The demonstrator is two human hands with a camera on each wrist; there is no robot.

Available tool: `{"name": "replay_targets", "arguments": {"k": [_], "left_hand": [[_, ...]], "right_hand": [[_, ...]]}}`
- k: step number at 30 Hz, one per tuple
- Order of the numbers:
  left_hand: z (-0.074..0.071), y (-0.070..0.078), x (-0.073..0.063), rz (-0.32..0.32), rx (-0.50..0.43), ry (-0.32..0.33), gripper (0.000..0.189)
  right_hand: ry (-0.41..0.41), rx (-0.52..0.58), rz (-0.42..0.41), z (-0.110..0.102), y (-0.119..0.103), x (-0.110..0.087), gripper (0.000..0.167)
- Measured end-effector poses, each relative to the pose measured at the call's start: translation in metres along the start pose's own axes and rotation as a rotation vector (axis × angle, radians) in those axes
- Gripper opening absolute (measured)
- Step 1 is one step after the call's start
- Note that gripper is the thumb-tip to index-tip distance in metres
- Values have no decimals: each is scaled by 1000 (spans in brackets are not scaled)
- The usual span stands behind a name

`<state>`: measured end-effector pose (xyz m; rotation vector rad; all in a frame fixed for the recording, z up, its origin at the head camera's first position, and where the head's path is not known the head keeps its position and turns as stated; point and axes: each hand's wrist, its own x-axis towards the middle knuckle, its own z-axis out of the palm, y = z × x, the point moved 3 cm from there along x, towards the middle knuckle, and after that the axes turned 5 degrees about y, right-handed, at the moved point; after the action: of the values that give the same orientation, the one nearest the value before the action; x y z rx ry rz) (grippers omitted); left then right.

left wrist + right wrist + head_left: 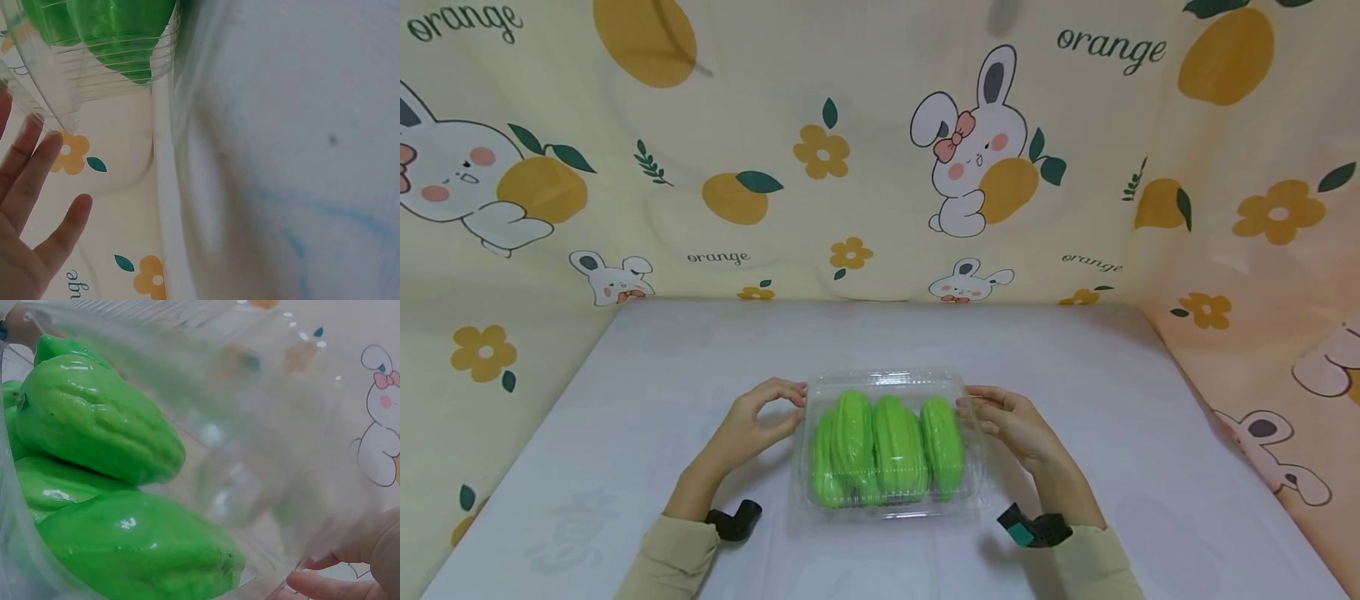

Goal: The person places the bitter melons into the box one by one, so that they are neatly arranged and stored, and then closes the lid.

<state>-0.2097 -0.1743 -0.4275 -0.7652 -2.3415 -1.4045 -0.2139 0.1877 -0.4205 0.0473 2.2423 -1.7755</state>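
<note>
A clear plastic clamshell box [891, 512] sits on the white table, with several glossy green ridged fruits [898, 446] side by side under its transparent lid. My left hand [756, 421] is at the upper left edge of the box, fingertips right at the rim. In the left wrist view its fingers [28, 169] reach up to the plastic edge, and the thumb stands apart from it. At the upper right edge, my right hand [1011, 421] touches the rim with extended fingertips. Up close, the right wrist view shows these fingers [331, 584] at the corner of the clear plastic.
The white table [625, 467] spreads out around the box. Behind it and along both sides hangs a cream cloth [880, 192] printed with rabbits, oranges and flowers. A dark wrist camera [735, 521] is strapped to the left wrist, another camera [1036, 527] to the right.
</note>
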Motion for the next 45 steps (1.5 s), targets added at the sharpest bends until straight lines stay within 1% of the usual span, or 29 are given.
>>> {"name": "replay_targets", "arguments": {"k": [2, 5, 9, 13, 19, 23, 27, 30, 31, 33, 37, 39, 43, 45], "left_hand": [[0, 0, 1, 1, 1, -3, 17], [0, -1, 1, -32, 3, -20, 16], [0, 0, 2, -92, -2, -72, 16], [2, 1, 1, -124, -14, -122, 19], [2, 1, -2, -152, -8, -132, 23], [3, 1, -2, -170, -23, -140, 27], [3, 0, -1, -192, -45, -146, 31], [4, -1, 0, -210, -56, -136, 35], [4, -1, 1, -228, -61, -132, 38], [5, -3, 1, -288, -87, -126, 44], [5, -6, 0, -443, -145, -134, 56], [5, -7, -1, -510, -166, -154, 60], [5, -7, -1, -591, -168, -197, 61], [5, -7, -2, -614, -181, -207, 59]], "right_hand": [[-7, -1, -6, -1, 0, 0, 50], [-2, 7, -5, -1, -1, 0, 49], [15, 23, 1, -2, -1, 1, 48], [22, 31, 9, -1, 1, 2, 49], [35, 32, 14, 0, 4, 2, 49], [77, 55, 24, 1, 5, 3, 49], [150, 85, 32, 3, 5, 6, 48], [205, 138, 42, 5, 5, 8, 46], [219, 158, 49, 6, 5, 9, 46], [248, 195, 61, 7, 5, 9, 44], [282, 246, 76, 11, 7, 10, 40], [293, 256, 77, 11, 8, 11, 38], [307, 257, 81, 12, 10, 11, 36], [306, 249, 75, 13, 9, 10, 37]]}}
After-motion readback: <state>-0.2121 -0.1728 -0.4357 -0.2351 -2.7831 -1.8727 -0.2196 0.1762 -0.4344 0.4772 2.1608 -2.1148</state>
